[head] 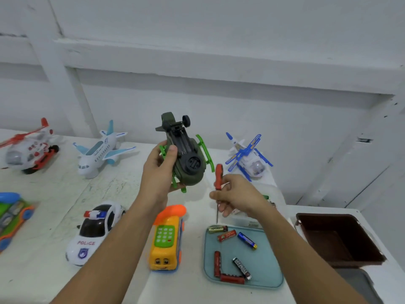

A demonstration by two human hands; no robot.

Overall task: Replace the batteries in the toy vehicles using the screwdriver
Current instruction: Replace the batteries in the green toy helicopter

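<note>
White table (43,270) against a white wall; lower right of frame, a teal tray (266,279) holding loose batteries (247,240), yellow phone-bus toy (166,240) just left of it. Mid-frame, right hand (237,194) has fingers pinched around an upright red screwdriver (218,176), tip down above the tray. Left hand (158,172), fingers wrapped, holds the green helicopter (186,159) belly-up off the table; other toy aircraft sit behind.

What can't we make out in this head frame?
- Green helicopter: battery bay contents too dark and small, head view.
- Screwdriver: shaft middle hidden by right hand.
- Clear box: contents hidden behind the right hand.
- Toy at left edge: cut off by the frame.
</note>
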